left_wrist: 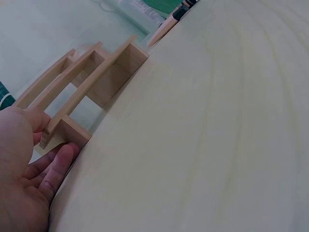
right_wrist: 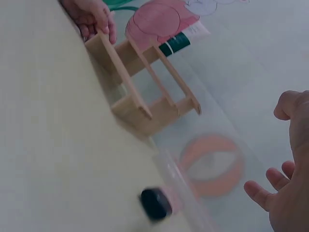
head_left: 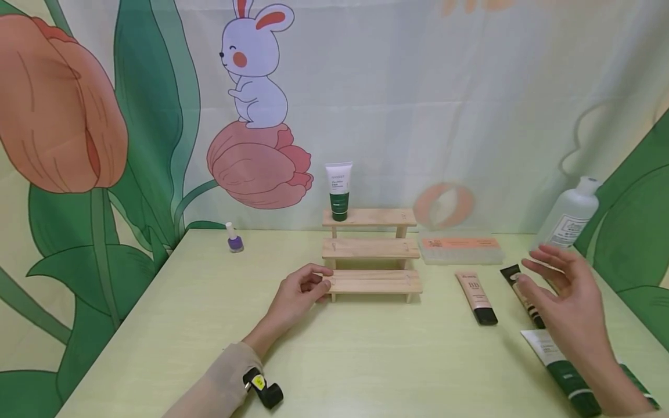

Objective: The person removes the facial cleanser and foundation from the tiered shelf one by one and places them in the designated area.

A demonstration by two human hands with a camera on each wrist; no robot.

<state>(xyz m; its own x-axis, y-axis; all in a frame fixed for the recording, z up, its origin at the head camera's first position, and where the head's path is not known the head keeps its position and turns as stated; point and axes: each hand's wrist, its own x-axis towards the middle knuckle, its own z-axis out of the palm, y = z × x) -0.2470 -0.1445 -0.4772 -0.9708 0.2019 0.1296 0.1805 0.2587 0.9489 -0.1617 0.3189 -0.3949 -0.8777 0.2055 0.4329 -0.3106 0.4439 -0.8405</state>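
Observation:
A three-tier wooden display stand stands in the middle of the table. My left hand grips the left end of its lowest step, with fingers bent at the side support in the left wrist view. On the top step, toward its left end, a white and green squeeze tube stands upright. My right hand hovers with nothing in it, fingers spread and loosely bent. Beneath and around it lie a black tube, partly hidden, and a large white and green tube. A beige BB cream tube lies left of them.
Far to the left stands a purple nail polish bottle. A clear flat case lies behind the BB cream. At the back right, a pale bottle stands near the printed curtain. Another green tube shows behind my right forearm.

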